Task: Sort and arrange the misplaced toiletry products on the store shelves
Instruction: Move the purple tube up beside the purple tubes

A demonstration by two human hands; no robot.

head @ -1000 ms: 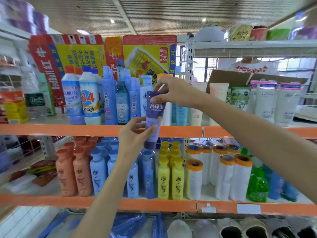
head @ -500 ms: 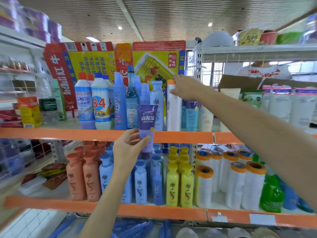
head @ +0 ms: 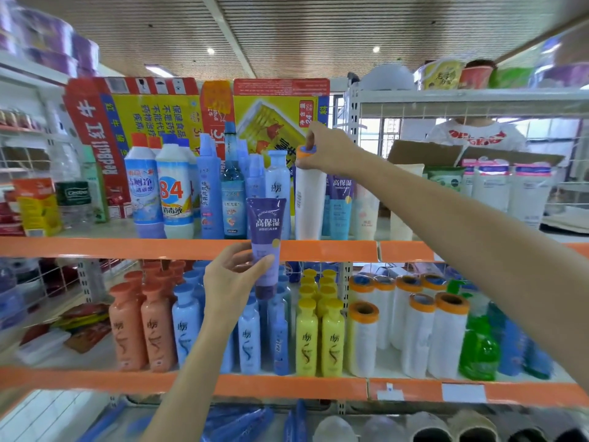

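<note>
**Purple tube pinched low, white roll gripped at the cap**

Pinched between thumb and fingers of the left hand [head: 237, 275], the purple tube [head: 266, 240] is held upright by its lower part, cap end down, in front of the orange shelf edge [head: 191, 248]. Its flat crimped top rises above that edge and overlaps the blue bottles [head: 223, 193] standing behind the edge. The tube is held clear of the shelf board itself.

Above the same edge and to the right of the tube, the white roll [head: 309, 205] with an orange-and-blue top is gripped at its cap by the curled fingers of the right hand [head: 331, 148]. The roll stands upright on the shelf, its base just behind the edge. Matching purple-and-blue tubes [head: 339, 202] are seen just right of the roll, partly hidden by the forearm.

Left of the blue bottles, two white cleaner bottles [head: 159, 193] are set above the edge, with red and yellow cartons [head: 197, 110] standing behind them.

Below the edge, orange bottles [head: 140, 327], pale blue bottles [head: 248, 339], yellow bottles [head: 318, 339] and further white rolls [head: 424, 333] are lined up from left to right, with a green pump bottle [head: 478, 349] farthest right.
</note>
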